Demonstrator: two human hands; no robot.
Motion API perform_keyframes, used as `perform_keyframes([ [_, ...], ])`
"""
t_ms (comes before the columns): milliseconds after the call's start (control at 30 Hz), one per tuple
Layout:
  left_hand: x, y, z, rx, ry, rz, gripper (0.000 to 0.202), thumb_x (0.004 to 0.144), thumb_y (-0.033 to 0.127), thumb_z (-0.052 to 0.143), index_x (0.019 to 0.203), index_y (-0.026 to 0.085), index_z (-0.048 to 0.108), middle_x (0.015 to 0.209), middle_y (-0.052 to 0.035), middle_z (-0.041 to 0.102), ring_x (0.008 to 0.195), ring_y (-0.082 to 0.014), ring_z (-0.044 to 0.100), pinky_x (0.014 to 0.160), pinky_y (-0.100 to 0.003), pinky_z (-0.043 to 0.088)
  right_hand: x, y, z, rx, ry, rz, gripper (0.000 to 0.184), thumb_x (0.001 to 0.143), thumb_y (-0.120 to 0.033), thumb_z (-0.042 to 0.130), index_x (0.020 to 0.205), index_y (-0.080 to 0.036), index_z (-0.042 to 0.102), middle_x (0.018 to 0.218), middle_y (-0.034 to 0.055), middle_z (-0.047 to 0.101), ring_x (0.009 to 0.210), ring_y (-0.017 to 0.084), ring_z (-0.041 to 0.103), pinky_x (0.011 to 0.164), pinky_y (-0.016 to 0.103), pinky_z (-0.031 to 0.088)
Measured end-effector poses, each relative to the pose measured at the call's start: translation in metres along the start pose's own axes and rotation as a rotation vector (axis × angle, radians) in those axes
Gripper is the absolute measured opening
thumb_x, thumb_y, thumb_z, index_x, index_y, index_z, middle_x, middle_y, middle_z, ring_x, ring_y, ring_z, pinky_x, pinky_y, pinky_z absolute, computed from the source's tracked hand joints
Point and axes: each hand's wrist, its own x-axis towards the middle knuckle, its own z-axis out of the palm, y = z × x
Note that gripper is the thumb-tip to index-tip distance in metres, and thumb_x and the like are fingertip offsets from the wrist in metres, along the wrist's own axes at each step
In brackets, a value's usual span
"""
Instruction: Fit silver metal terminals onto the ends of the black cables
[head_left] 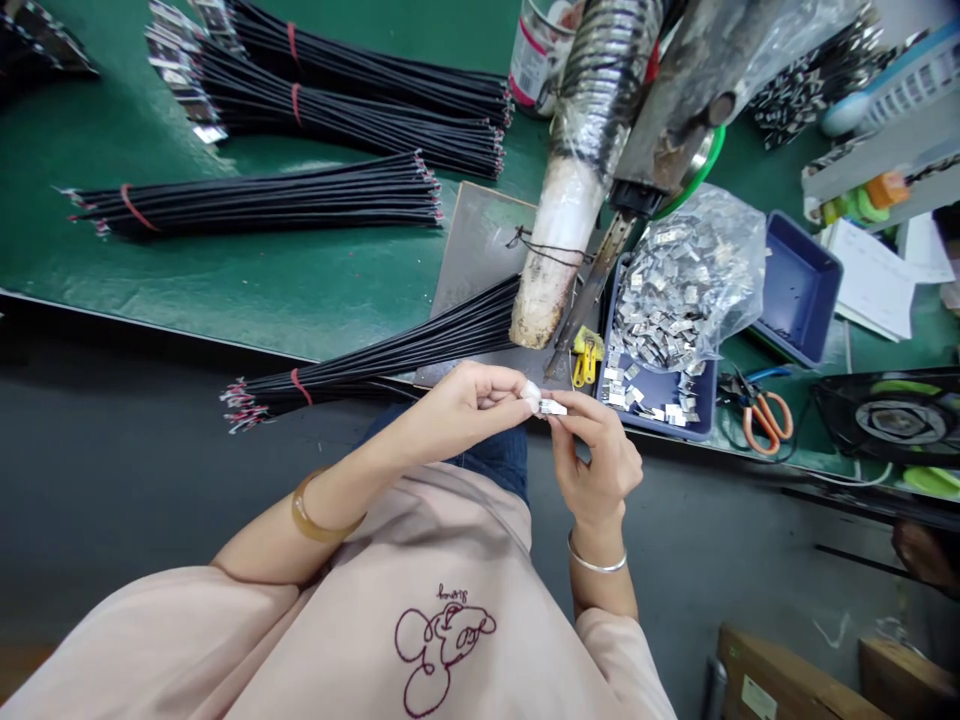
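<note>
Work at the bench edge, seen from beside it: the right hand [600, 455] pinches a small metal connector [553, 407], with the left hand [480, 405] closed on its other end, just left of the blue tray [707, 388]. The upper cable bundles [360, 112] bear metal ends, apparently finished; the near bundle [397, 350] shows bare wire ends, and many loose connectors [664, 310] lie unused. Whether the held piece is fitted cannot be told.
</note>
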Motion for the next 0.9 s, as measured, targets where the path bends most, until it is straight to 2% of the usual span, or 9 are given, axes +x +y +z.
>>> perform_keyframes([
  [67,-0.004,0.000,0.002,0.055,0.032,0.045,0.017,0.089,0.025,0.061,0.076,0.014,0.060,0.060,0.0054,0.041,0.054,-0.0070,0.034,0.050,-0.020,0.029,-0.002,0.000,0.002,0.093,0.045,0.058,0.018,0.091,-0.011,0.066,0.101,-0.024,0.059,0.096,0.0027,0.077,0.087,0.014,0.075,0.075,0.025,0.061],
  [167,-0.010,-0.002,0.004,0.236,0.119,0.186,0.010,0.087,0.019,0.064,0.079,0.013,0.065,0.062,0.0037,0.052,0.057,-0.0075,0.040,0.055,-0.020,0.034,0.000,0.000,0.005,0.317,0.084,0.308,0.012,0.092,-0.015,0.065,0.097,-0.024,0.057,0.085,-0.0009,0.070,0.076,0.012,0.069,0.067,0.024,0.057],
  [267,-0.014,-0.005,0.003,0.311,0.107,0.284,0.018,0.091,0.020,0.062,0.076,0.012,0.069,0.060,0.0026,0.057,0.055,-0.0073,0.042,0.055,-0.021,0.035,0.007,0.000,0.006,0.543,-0.064,0.546,0.009,0.096,-0.024,0.061,0.090,-0.023,0.054,0.076,-0.0043,0.062,0.064,0.009,0.063,0.058,0.021,0.053],
  [333,-0.015,-0.007,0.001,0.273,0.061,0.251,0.025,0.093,0.020,0.060,0.072,0.012,0.069,0.056,0.0027,0.057,0.052,-0.0064,0.041,0.053,-0.020,0.033,0.008,0.001,0.007,0.526,-0.128,0.579,0.011,0.096,-0.027,0.061,0.088,-0.023,0.054,0.073,-0.0058,0.061,0.061,0.008,0.062,0.058,0.020,0.052],
  [433,-0.015,-0.009,-0.001,0.221,0.042,0.171,0.030,0.093,0.020,0.059,0.065,0.012,0.067,0.054,0.0030,0.056,0.049,-0.0053,0.038,0.050,-0.020,0.030,0.001,0.001,0.006,0.282,-0.040,0.507,0.007,0.095,-0.026,0.062,0.091,-0.023,0.057,0.074,-0.0055,0.063,0.063,0.009,0.065,0.063,0.021,0.053],
  [567,-0.012,-0.010,-0.002,0.194,0.035,0.107,0.035,0.096,0.024,0.054,0.065,0.011,0.065,0.059,0.0006,0.057,0.052,-0.0068,0.038,0.051,-0.023,0.029,-0.011,-0.004,-0.001,0.019,0.113,0.303,0.009,0.094,-0.022,0.064,0.103,-0.025,0.063,0.073,-0.0050,0.067,0.052,0.008,0.059,0.054,0.022,0.048],
  [667,-0.010,-0.010,-0.004,0.157,-0.017,0.091,0.037,0.097,0.027,0.053,0.065,0.012,0.064,0.061,-0.0002,0.057,0.056,-0.0080,0.043,0.054,-0.023,0.032,-0.008,-0.008,-0.006,-0.049,-0.041,0.098,0.016,0.091,-0.019,0.069,0.107,-0.024,0.067,0.066,-0.0060,0.067,0.047,0.007,0.050,0.052,0.023,0.043],
  [767,-0.007,-0.009,-0.007,0.087,-0.071,0.087,0.038,0.097,0.027,0.052,0.063,0.012,0.062,0.061,-0.0005,0.059,0.057,-0.0081,0.046,0.056,-0.022,0.034,0.000,-0.008,-0.003,-0.059,-0.175,-0.028,0.014,0.093,-0.016,0.067,0.106,-0.021,0.067,0.063,-0.0045,0.068,0.049,0.008,0.053,0.054,0.024,0.042],
  [900,-0.006,-0.008,-0.009,0.053,-0.113,0.061,0.039,0.097,0.030,0.053,0.063,0.013,0.060,0.059,-0.0001,0.058,0.055,-0.0083,0.046,0.056,-0.022,0.036,-0.002,-0.004,0.005,0.096,-0.175,0.052,0.006,0.095,-0.017,0.063,0.097,-0.021,0.067,0.071,-0.0027,0.073,0.053,0.007,0.059,0.054,0.023,0.043],
])
